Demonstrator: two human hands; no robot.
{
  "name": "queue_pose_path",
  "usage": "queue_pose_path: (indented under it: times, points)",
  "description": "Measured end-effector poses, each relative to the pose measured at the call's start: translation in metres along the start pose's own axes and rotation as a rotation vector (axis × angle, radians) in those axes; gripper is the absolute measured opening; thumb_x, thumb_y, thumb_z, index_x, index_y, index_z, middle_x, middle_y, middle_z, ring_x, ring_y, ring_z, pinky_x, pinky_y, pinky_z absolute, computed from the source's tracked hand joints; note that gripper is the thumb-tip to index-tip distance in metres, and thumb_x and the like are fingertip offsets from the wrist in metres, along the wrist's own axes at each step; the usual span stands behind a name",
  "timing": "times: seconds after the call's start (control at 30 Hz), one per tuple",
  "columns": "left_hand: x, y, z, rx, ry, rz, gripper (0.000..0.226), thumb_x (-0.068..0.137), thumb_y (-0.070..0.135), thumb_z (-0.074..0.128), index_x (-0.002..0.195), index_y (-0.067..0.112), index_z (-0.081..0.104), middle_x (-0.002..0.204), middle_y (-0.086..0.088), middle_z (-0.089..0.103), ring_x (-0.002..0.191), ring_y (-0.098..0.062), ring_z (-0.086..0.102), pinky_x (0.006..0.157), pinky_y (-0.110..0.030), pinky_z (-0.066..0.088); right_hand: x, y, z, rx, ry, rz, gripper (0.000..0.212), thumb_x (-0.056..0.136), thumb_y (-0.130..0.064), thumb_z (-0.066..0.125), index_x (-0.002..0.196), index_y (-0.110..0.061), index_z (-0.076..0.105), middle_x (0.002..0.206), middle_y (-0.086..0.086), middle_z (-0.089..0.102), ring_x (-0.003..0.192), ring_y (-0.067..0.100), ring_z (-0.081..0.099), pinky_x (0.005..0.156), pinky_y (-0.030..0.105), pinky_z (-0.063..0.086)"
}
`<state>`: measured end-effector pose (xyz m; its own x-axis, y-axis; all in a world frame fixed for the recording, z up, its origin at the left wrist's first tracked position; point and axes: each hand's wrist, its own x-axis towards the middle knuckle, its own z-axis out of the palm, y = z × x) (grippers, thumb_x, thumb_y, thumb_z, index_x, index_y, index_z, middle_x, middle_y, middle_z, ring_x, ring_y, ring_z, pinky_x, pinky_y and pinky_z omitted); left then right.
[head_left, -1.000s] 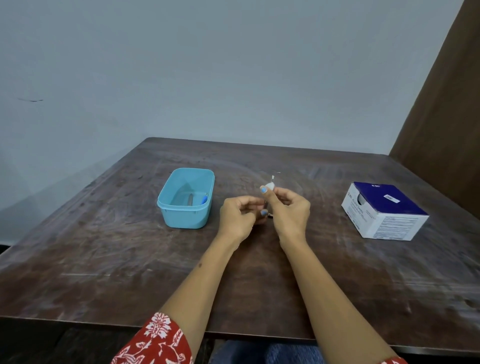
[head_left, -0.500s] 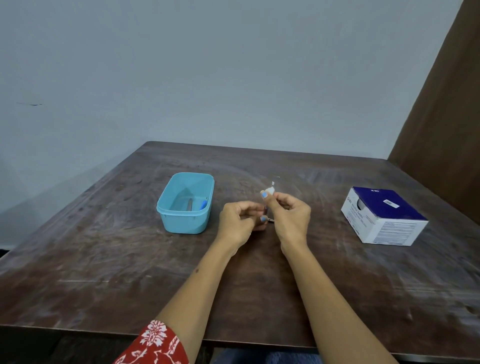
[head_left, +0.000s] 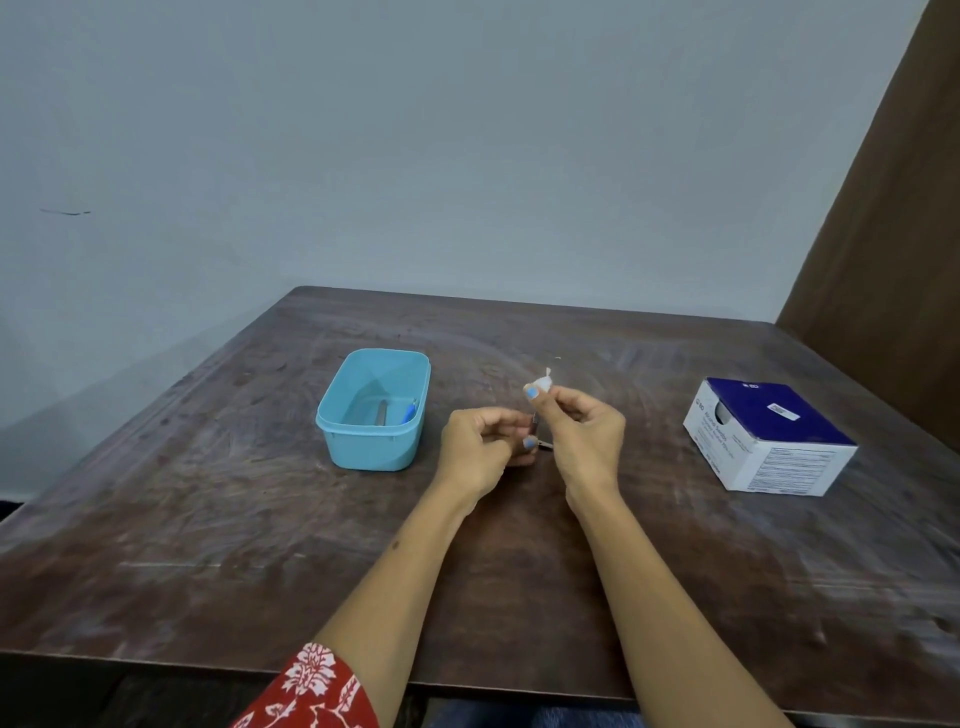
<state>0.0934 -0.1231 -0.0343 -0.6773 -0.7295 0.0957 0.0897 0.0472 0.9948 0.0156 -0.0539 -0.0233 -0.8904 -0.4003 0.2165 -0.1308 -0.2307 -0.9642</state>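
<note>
Perhaps swab (head_left: 544, 383) in right hand (head_left: 587, 436)

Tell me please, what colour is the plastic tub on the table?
The tub is light blue all over; the head view shows it best.

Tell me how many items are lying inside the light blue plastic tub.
2: a grey metal piece near the middle of the light blue plastic tub floor, and a small blue-tipped piece by its right wall. The near wall may hide more.
</note>
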Motion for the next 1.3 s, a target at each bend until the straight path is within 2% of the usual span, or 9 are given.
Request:
queue_pose_path:
  times: [0.17, 0.27, 0.37, 0.57, 0.67, 0.83, 1.0, 1.17, 1.3]
  points:
    - [0.003, -0.002, -0.001, -0.042, 0.088, 0.017, 0.021, 0.081, -0.009, 0.062, 0.098, 0.0, 0.069, 0.085, -0.015, 0.071, 0.08, -0.024, 0.07, 0.07, -0.031, 0.059, -0.001, 0.008, 0.001, -0.139, -0.109, 0.023, 0.017, 0.074, -0.022, 0.079, 0.082, -0.008, 0.074, 0.066, 0.012, 0.07, 0.059, 0.016, 0.067, 0.063, 0.033, 0.059]
    - [0.002, -0.001, 0.0, 0.082, 0.137, 0.095, 0.023, 0.082, -0.006, 0.062, 0.101, 0.005, 0.07, 0.088, -0.01, 0.073, 0.085, -0.019, 0.07, 0.078, -0.035, 0.058, 0.0, 0.008, 0.001, -0.129, -0.074, -0.024, 0.014, 0.074, -0.022, 0.079, 0.08, -0.01, 0.073, 0.068, 0.008, 0.071, 0.061, 0.013, 0.067, 0.061, 0.026, 0.056]
    - [-0.004, 0.003, 0.002, 0.266, 0.22, 0.286, 0.021, 0.082, 0.006, 0.065, 0.101, 0.013, 0.072, 0.087, 0.003, 0.073, 0.082, -0.003, 0.068, 0.076, -0.024, 0.057, 0.0, 0.008, 0.001, -0.239, 0.018, -0.183, 0.008, 0.075, -0.02, 0.078, 0.076, -0.017, 0.071, 0.075, 0.003, 0.069, 0.06, 0.002, 0.063, 0.059, 0.014, 0.05]
    - [-0.008, 0.01, 0.004, 0.203, 0.386, 0.474, 0.018, 0.078, 0.016, 0.073, 0.095, 0.009, 0.072, 0.085, 0.001, 0.072, 0.077, 0.002, 0.067, 0.07, -0.012, 0.053, 0.002, 0.017, 0.002, -0.49, 0.002, -0.507, 0.011, 0.074, -0.009, 0.077, 0.085, -0.009, 0.073, 0.077, 0.001, 0.062, 0.069, 0.016, 0.063, 0.067, 0.029, 0.054]
    - [-0.007, 0.011, 0.003, 0.212, 0.403, 0.489, 0.012, 0.081, 0.008, 0.069, 0.092, 0.007, 0.073, 0.082, 0.0, 0.071, 0.075, 0.007, 0.064, 0.066, -0.007, 0.049, 0.003, 0.019, 0.002, -0.567, -0.013, -0.575, 0.013, 0.073, -0.009, 0.078, 0.085, -0.01, 0.074, 0.077, 0.003, 0.062, 0.069, 0.019, 0.061, 0.065, 0.035, 0.054]
    - [-0.003, 0.009, 0.0, 0.22, 0.389, 0.454, 0.017, 0.082, 0.006, 0.067, 0.098, 0.009, 0.072, 0.088, 0.0, 0.071, 0.08, -0.001, 0.066, 0.071, -0.01, 0.052, 0.003, 0.018, -0.001, -0.638, -0.026, -0.615, 0.013, 0.072, -0.01, 0.079, 0.084, -0.01, 0.074, 0.076, 0.003, 0.062, 0.068, 0.017, 0.059, 0.063, 0.031, 0.053]
    - [-0.002, 0.008, -0.002, 0.224, 0.381, 0.492, 0.011, 0.083, 0.006, 0.066, 0.091, 0.009, 0.073, 0.084, -0.002, 0.072, 0.081, -0.013, 0.069, 0.074, -0.025, 0.056, 0.004, 0.021, -0.002, -0.691, -0.021, -0.548, 0.012, 0.073, -0.009, 0.077, 0.085, -0.01, 0.075, 0.078, 0.005, 0.064, 0.073, 0.02, 0.06, 0.068, 0.039, 0.053]
    - [-0.002, 0.007, -0.002, 0.265, 0.343, 0.493, 0.011, 0.084, 0.01, 0.066, 0.092, 0.009, 0.073, 0.084, 0.001, 0.073, 0.079, -0.007, 0.067, 0.072, -0.022, 0.056, 0.002, 0.02, -0.002, -0.748, 0.039, -0.53, 0.016, 0.073, -0.013, 0.078, 0.089, -0.014, 0.075, 0.081, 0.004, 0.06, 0.082, 0.022, 0.056, 0.072, 0.038, 0.05]
    - [-0.001, 0.005, -0.003, 0.31, 0.302, 0.52, 0.012, 0.084, 0.011, 0.065, 0.093, 0.01, 0.073, 0.085, 0.002, 0.073, 0.081, -0.005, 0.066, 0.072, -0.017, 0.053, -0.001, 0.018, -0.001, -0.69, 0.029, -0.56, 0.027, 0.07, -0.006, 0.079, 0.094, -0.017, 0.074, 0.078, -0.001, 0.066, 0.076, 0.021, 0.059, 0.072, 0.044, 0.052]
